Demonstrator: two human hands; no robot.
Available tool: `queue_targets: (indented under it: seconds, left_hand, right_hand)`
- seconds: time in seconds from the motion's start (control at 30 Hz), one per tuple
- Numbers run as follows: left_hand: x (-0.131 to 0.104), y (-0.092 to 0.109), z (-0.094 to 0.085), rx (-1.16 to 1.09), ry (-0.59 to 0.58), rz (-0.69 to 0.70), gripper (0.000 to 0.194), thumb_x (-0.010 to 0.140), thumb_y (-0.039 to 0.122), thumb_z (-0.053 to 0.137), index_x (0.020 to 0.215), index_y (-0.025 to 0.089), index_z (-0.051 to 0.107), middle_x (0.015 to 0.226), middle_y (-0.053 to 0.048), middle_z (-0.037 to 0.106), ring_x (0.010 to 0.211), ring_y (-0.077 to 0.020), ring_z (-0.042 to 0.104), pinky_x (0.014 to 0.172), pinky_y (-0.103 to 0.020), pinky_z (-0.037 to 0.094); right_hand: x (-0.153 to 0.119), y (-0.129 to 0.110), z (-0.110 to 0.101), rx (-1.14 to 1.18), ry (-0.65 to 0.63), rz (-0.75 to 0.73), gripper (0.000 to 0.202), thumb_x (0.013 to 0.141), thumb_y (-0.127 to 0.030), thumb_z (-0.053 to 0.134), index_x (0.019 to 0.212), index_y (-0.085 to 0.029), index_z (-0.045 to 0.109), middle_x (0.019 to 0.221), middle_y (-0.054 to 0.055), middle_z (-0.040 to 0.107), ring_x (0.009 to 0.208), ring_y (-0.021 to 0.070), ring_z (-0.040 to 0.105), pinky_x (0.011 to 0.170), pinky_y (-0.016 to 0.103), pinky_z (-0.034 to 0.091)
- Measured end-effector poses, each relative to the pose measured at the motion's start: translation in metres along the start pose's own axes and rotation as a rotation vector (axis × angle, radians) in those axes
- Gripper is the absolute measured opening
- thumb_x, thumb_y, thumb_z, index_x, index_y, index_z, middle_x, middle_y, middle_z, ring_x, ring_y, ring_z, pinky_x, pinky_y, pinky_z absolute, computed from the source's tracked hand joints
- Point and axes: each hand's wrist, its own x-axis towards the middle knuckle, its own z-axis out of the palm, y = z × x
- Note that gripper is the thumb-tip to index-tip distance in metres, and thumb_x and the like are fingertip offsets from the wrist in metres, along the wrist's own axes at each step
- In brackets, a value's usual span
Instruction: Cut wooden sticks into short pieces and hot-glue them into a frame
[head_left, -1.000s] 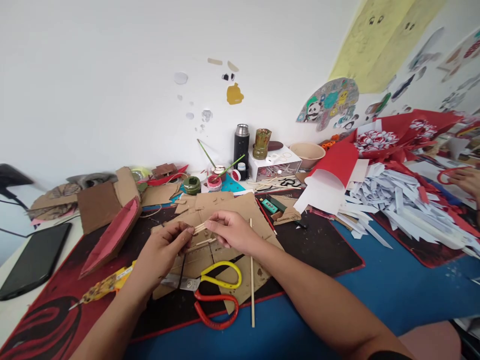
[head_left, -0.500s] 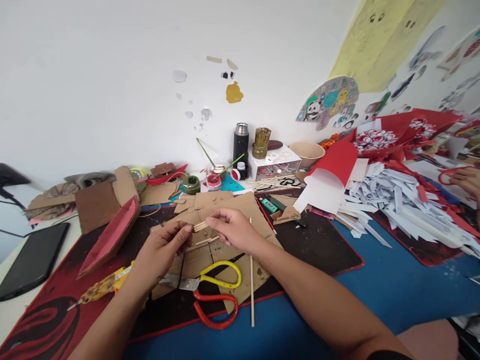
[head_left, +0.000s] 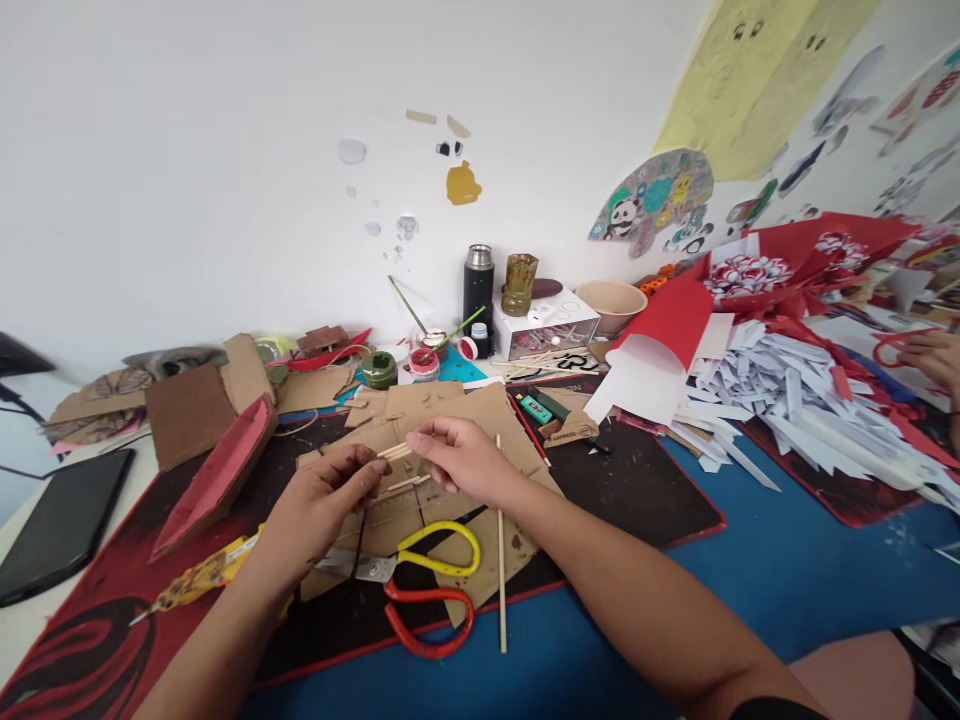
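Observation:
Thin pale wooden sticks (head_left: 394, 452) lie side by side between my two hands, above the brown cardboard (head_left: 480, 415). My left hand (head_left: 339, 488) pinches their left end between thumb and fingers. The right end is in the closed fingertips of my right hand (head_left: 455, 458). Just below the hands rest scissors (head_left: 439, 570) with one yellow and one red handle. A longer wooden stick (head_left: 502, 580) lies upright in view, right of the scissors. Partly behind my left forearm is a yellow glue gun (head_left: 199, 582).
A pink-lined cardboard boat shape (head_left: 217, 480) and a black tablet (head_left: 64, 520) lie at left. Paint jars (head_left: 380, 370), a black flask (head_left: 478, 290) and a white box (head_left: 544, 325) stand at the back. Paper strips (head_left: 787, 390) are heaped at right, near another person's hand (head_left: 934, 355).
The view has shifted very slightly, moving the scene a little to the left. Both hands keep their grip on the sticks, almost unmoved.

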Motion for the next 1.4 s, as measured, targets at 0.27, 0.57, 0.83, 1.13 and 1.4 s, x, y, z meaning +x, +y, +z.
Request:
queue_targets:
  seconds: [0.27, 0.57, 0.83, 1.13, 1.4]
  left_hand:
    - [0.001, -0.003, -0.005, -0.054, -0.006, 0.032, 0.051, 0.084, 0.072, 0.071, 0.08, 0.022, 0.075, 0.069, -0.002, 0.067, 0.061, -0.0169, 0.055, 0.057, -0.028, 0.047]
    - [0.004, -0.014, -0.009, -0.044, -0.021, 0.034, 0.045, 0.088, 0.066, 0.073, 0.09, 0.021, 0.079, 0.073, -0.002, 0.069, 0.063, -0.0163, 0.057, 0.059, -0.027, 0.048]
    - [0.001, -0.006, -0.007, -0.023, -0.022, -0.003, 0.041, 0.08, 0.059, 0.08, 0.096, 0.022, 0.083, 0.079, -0.005, 0.076, 0.069, -0.0194, 0.061, 0.062, -0.029, 0.05]
    - [0.001, -0.009, -0.006, -0.139, 0.108, -0.007, 0.039, 0.077, 0.057, 0.085, 0.093, 0.021, 0.081, 0.072, -0.002, 0.072, 0.063, -0.0169, 0.059, 0.06, -0.028, 0.051]
    - [0.002, -0.009, -0.002, -0.138, 0.053, -0.011, 0.038, 0.077, 0.054, 0.086, 0.096, 0.022, 0.082, 0.074, -0.003, 0.073, 0.066, -0.0177, 0.062, 0.062, -0.028, 0.053]
  right_hand:
    - [0.0, -0.001, -0.002, -0.052, 0.005, -0.011, 0.019, 0.102, -0.031, 0.071, 0.09, -0.019, 0.062, 0.051, -0.01, 0.051, 0.04, 0.0078, 0.042, 0.043, 0.021, 0.03]
    - [-0.001, -0.003, 0.001, -0.142, 0.023, -0.029, 0.017, 0.104, -0.028, 0.07, 0.091, -0.019, 0.063, 0.052, -0.01, 0.05, 0.042, 0.0084, 0.043, 0.043, 0.021, 0.032]
    - [-0.003, -0.002, 0.004, -0.232, 0.019, -0.027, 0.018, 0.104, -0.027, 0.07, 0.09, -0.018, 0.065, 0.053, -0.01, 0.052, 0.044, 0.0075, 0.045, 0.046, 0.02, 0.035]
    - [-0.002, -0.004, 0.004, -0.091, -0.006, -0.021, 0.018, 0.107, -0.031, 0.066, 0.094, -0.019, 0.063, 0.051, -0.01, 0.052, 0.041, 0.0082, 0.042, 0.042, 0.02, 0.032]
    - [-0.005, -0.008, 0.004, -0.18, -0.014, -0.03, 0.014, 0.105, -0.025, 0.068, 0.093, -0.018, 0.065, 0.055, -0.01, 0.053, 0.044, 0.0072, 0.044, 0.049, 0.021, 0.036]
